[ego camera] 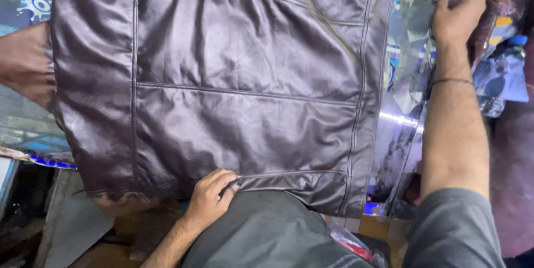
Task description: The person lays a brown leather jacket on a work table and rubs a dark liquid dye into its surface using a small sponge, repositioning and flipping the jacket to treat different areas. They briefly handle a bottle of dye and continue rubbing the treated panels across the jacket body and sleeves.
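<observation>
A dark brown leather garment [222, 84] lay spread flat across the desk [22, 129], its stitched seams running across and down its panels. The left hand [211, 195] rested at the garment's near hem, its fingers [225, 182] curled and pinching the folded edge. The right hand [459, 15] reached to the far right side, its fingers clenched on the top edge of a shiny clear plastic sheet [406, 67] lying just beside the leather. A thin bracelet [451, 81] circled the right wrist.
</observation>
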{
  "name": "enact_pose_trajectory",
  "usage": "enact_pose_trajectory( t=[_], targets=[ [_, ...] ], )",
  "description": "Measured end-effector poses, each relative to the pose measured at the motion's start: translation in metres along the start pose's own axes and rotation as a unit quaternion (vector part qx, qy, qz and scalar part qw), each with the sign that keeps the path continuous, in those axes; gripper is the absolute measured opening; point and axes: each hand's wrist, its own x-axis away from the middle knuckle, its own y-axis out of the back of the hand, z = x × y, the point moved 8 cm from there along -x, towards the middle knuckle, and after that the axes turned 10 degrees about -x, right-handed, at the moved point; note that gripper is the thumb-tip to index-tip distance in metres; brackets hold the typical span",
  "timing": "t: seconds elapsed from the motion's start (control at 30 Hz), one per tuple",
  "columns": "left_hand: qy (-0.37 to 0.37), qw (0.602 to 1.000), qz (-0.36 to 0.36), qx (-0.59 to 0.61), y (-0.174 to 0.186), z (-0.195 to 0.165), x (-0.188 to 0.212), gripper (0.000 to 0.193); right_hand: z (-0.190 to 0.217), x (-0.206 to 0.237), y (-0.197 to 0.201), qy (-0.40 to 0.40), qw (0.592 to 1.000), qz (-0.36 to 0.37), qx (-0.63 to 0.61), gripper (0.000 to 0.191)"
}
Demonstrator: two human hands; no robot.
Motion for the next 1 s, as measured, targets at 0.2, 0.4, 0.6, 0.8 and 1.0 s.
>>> enact_pose_trajectory(
  t=[0.2,0.4,0.6,0.8,1.0],
  targets=[
    [0.014,0.999,-0.045,-0.008,0.022,0.015,-0.012,0.021,-0.017,-0.067,-0.030,-0.055,0.990,-0.047,0.124,0.055],
    [0.045,0.998,-0.047,0.013,0.012,0.031,-0.025,0.021,-0.044,-0.055,-0.054,-0.182,0.943,-0.035,0.276,0.037],
    [0.016,0.999,-0.033,0.006,0.002,0.023,-0.026,0.020,-0.057,-0.058,-0.047,-0.131,0.961,-0.026,0.241,0.028],
    [0.007,0.998,-0.059,-0.001,0.012,0.017,-0.027,0.017,-0.043,-0.074,-0.042,-0.057,0.969,-0.017,0.241,0.025],
    [0.000,0.999,-0.051,0.009,0.008,0.017,-0.028,0.017,-0.018,-0.047,-0.045,0.036,0.975,-0.020,0.217,0.025]
  ],
)
